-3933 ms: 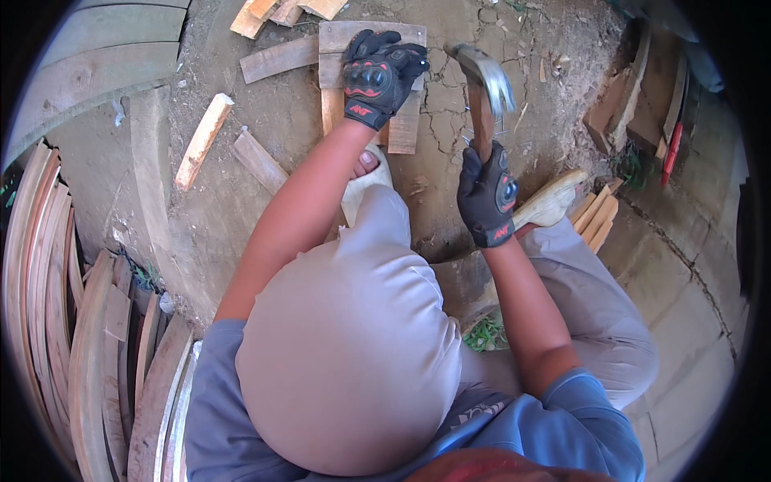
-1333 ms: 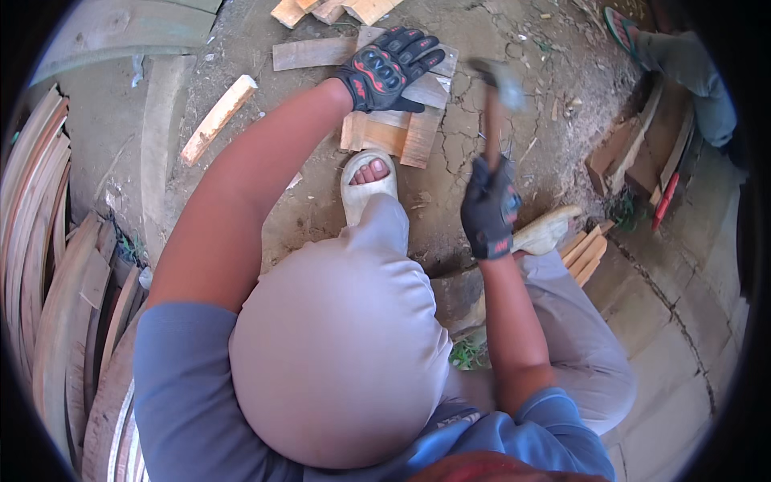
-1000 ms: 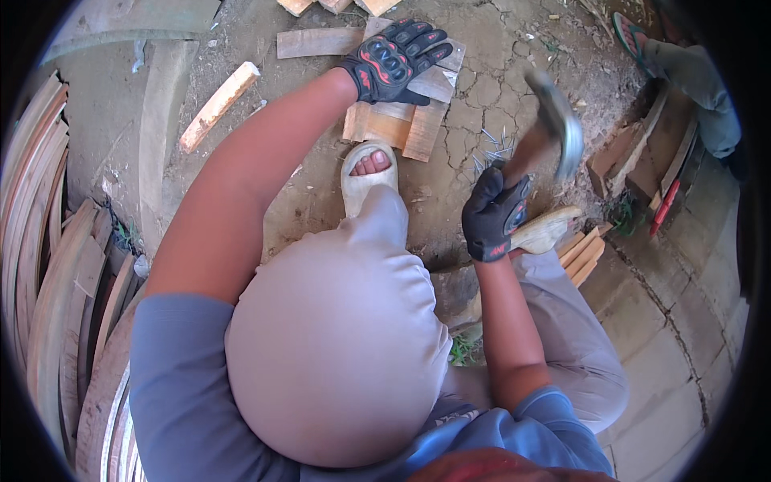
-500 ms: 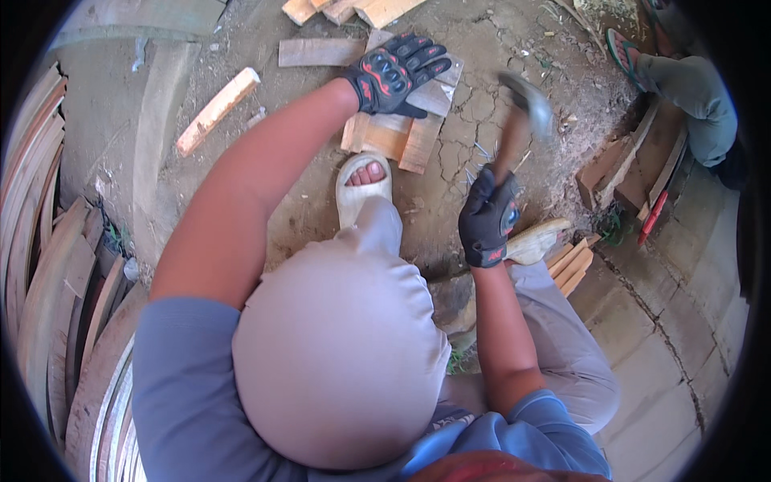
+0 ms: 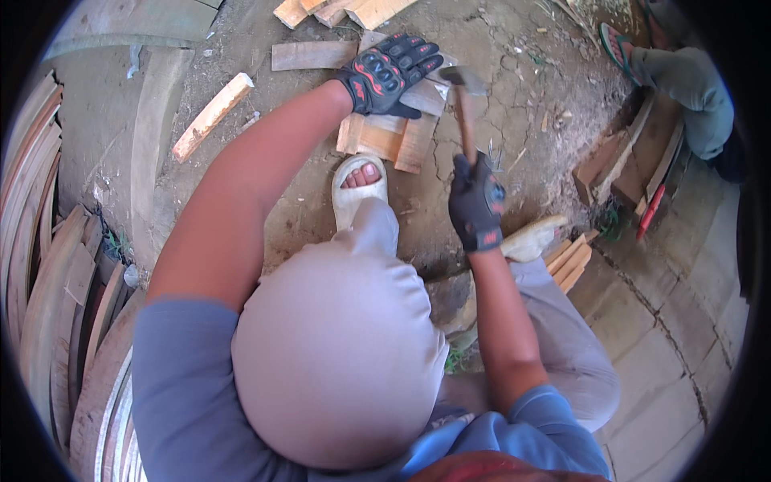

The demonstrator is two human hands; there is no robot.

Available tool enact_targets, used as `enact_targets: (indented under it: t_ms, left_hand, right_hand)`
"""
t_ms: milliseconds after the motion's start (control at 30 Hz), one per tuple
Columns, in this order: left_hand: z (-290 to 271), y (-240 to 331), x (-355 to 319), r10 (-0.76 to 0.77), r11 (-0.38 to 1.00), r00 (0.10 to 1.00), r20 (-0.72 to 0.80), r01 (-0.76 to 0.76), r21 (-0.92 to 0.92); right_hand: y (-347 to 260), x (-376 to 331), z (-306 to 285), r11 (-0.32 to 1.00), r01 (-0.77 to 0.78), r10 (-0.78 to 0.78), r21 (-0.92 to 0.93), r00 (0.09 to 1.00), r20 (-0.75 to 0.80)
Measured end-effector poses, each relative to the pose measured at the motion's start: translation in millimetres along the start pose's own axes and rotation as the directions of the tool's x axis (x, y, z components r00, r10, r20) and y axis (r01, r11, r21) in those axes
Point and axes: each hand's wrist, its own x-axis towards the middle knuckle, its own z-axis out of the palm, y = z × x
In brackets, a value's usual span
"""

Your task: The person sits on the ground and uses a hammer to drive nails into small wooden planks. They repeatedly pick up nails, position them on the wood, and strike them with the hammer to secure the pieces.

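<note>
My left hand (image 5: 389, 76), in a black and red glove, lies flat with its fingers stretched over a small assembly of short wooden boards (image 5: 381, 141) on the ground. My right hand (image 5: 475, 202), gloved the same way, is wrapped round the wooden handle of a hammer (image 5: 465, 122). The blurred metal head of the hammer is at the right edge of the boards, close to my left fingertips. Whether it touches the wood, I cannot tell. Thin nails (image 5: 495, 154) lie on the dirt just beyond my right hand.
A loose wooden strip (image 5: 212, 117) lies left of the boards, and cut wood pieces (image 5: 345, 11) lie at the far side. Long planks (image 5: 56, 297) are stacked at the left. On the right are timber offcuts (image 5: 618, 161), a red tool (image 5: 650, 212) and another person's leg (image 5: 692, 96).
The hammer has swung left and down from its raised place on the right to the boards' right edge. My right hand moved slightly left; my left hand keeps its place on the boards.
</note>
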Motion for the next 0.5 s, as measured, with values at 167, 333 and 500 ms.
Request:
enact_targets:
  t_ms: [167, 333, 500]
  left_hand:
    - [5, 6, 4, -0.003, 1.0, 1.0, -0.011, 0.002, -0.027]
    - [10, 0, 0, -0.008, 0.998, 0.998, -0.065, 0.004, -0.061]
    - [4, 5, 5, -0.009, 0.999, 0.999, -0.034, 0.008, -0.04]
  right_hand:
    - [29, -9, 35, 0.999, 0.028, -0.03, -0.022, 0.989, -0.142]
    - [-3, -14, -11, 0.986, 0.104, -0.06, 0.133, 0.954, -0.295]
    - [31, 5, 38, 0.991, 0.03, -0.026, -0.131, 0.999, 0.027]
